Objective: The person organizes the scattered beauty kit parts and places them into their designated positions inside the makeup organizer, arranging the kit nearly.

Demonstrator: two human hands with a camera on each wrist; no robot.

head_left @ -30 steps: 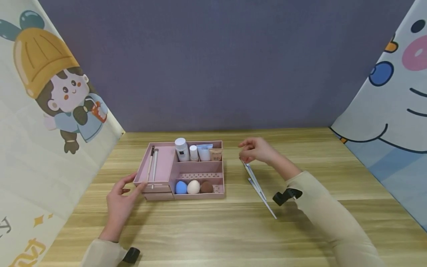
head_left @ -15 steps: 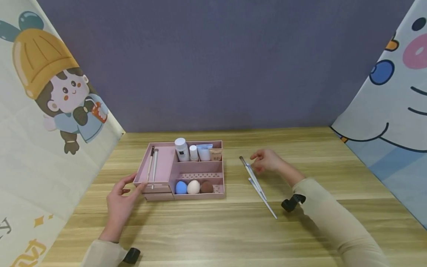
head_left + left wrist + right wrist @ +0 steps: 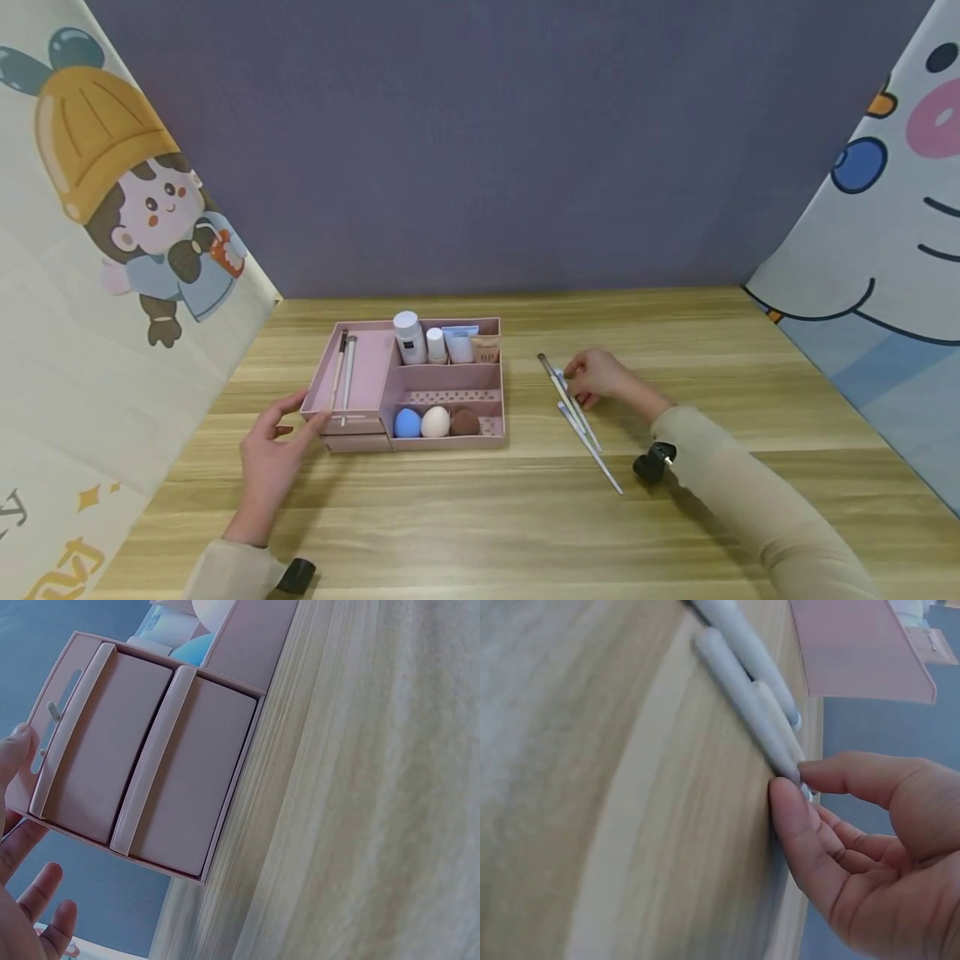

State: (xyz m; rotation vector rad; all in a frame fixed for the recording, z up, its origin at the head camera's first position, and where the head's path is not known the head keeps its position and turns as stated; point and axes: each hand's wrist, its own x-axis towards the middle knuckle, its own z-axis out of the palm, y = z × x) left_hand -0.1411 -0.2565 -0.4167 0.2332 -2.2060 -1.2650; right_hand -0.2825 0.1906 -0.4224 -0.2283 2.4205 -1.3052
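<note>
My left hand (image 3: 272, 458) holds the front left corner of a pink makeup organizer (image 3: 372, 367), thumb on the front and fingers along the side. Two makeup brushes (image 3: 348, 371) lie in its left tray, their handle ends poking through the front slot. To the organizer's right, my right hand (image 3: 600, 379) pinches a slim pale makeup brush (image 3: 742, 697) between thumb and fingers, close to the table. Beside that brush lie one with a dark tip (image 3: 553, 377) and a longer white one (image 3: 600, 460). The pinched brush's far end is hidden by the fingers.
In the organizer stand a white bottle (image 3: 409, 340), a smaller white bottle (image 3: 436, 345), a pale blue tube (image 3: 460, 344) and a beige tube (image 3: 486, 349). Blue (image 3: 407, 422), cream (image 3: 435, 421) and brown (image 3: 465, 422) sponges fill the front section. A dark partition (image 3: 480, 150) rises behind.
My right hand has left the dark-tipped brush, moved right and then down, and now pinches the brush beside it. The left hand stays on the organizer.
</note>
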